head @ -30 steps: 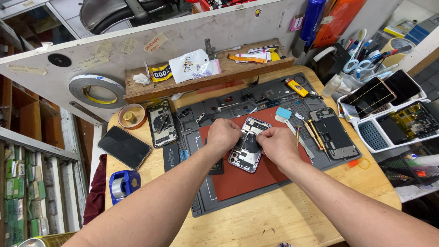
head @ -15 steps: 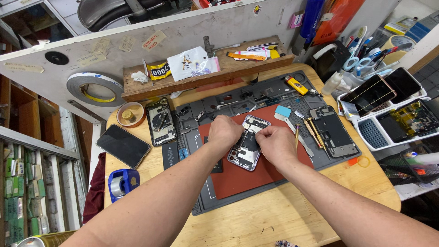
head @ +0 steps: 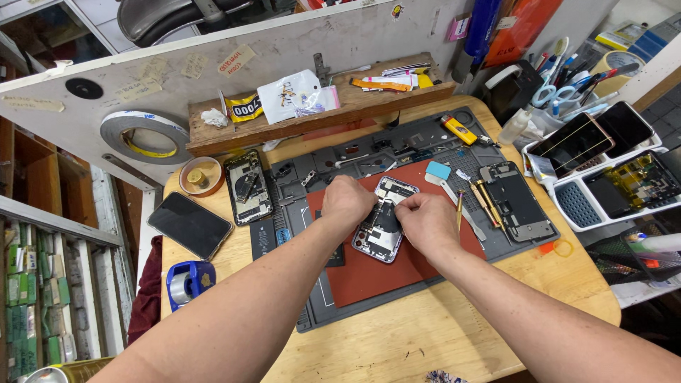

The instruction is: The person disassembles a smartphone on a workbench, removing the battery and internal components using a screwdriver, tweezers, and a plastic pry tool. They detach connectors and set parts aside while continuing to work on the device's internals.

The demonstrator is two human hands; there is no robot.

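Head view: where's the opened phone [head: 384, 230]?
— On the red mat [head: 369, 273], table centre.
— Fingers?
— Left hand [head: 347, 202] and right hand [head: 424, 221] both pinch it, closed on its insides.

Hands [head: 386, 209] shifted slightly closer together over opened phone [head: 381, 221].
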